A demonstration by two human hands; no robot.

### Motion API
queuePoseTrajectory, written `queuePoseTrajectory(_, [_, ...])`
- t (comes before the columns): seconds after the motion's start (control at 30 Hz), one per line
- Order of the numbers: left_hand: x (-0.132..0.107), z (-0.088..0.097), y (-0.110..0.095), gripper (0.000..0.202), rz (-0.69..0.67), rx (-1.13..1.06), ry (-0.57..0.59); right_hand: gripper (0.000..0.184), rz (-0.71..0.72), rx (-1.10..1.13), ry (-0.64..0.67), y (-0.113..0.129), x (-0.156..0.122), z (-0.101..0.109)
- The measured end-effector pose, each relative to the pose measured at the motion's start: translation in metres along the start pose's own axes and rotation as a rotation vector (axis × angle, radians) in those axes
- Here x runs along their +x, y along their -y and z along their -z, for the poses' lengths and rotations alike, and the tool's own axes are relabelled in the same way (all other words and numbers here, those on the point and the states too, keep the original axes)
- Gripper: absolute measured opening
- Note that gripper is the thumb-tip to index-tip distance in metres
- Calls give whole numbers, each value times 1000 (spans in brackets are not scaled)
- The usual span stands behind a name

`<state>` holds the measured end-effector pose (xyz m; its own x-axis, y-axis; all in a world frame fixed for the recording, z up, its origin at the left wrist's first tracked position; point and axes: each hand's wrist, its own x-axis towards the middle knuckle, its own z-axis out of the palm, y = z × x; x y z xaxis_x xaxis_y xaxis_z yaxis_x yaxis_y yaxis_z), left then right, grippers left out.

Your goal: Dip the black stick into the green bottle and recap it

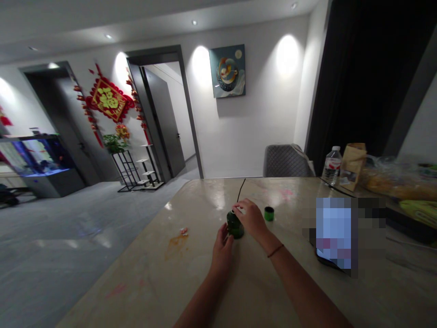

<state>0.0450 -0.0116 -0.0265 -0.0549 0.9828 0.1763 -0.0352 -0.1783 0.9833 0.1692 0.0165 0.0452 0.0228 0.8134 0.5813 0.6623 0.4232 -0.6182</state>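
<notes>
While two bare hands work over the marble tabletop, a dark green jar stands upright between them, out toward the middle of the table. The left hand curls around its lower side, fingers closed against it and holding it steady. The right hand is bent over the top, its fingers reaching down to a small white piece at the mouth, though whether they are pinching it I cannot tell from here. A thin black cord runs from about that spot away across the table. Smooth and glossy, the jar looks slippery, and whether it is glass or plastic, heavy or light, I cannot say; its body looks the safest place to take hold. A short green cylinder stands nearby, past the right hand
</notes>
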Motion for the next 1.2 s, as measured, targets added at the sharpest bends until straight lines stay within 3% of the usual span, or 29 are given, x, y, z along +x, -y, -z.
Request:
queuePoseTrajectory(0.37, [0, 0, 0, 44, -1, -5, 4, 16, -24, 81, 22, -3, 0, -3])
queuePoseTrajectory(0.53, [-1, 0, -2, 44, 13, 6, 17, 22, -51, 238, -3, -6, 3, 1])
queuePoseTrajectory(0.73, [-1, 0, -1, 46, 20, 11, 6, 25, -180, 428, -47, -20, 9, 9])
queuePoseTrajectory(0.87, [0, 0, 1, 46, 5, -5, -5, 17, -313, 480, 93, -34, 5, 6])
queuePoseTrajectory(1.03, [-1, 0, -1, 45, 11, -8, 3, 56, -321, 581, 397, -43, -10, -7])
queuePoseTrajectory(1.2, [-1, 1, 0, 45, -2, 3, 36, 63, -264, 579, 461, -45, -20, -19])
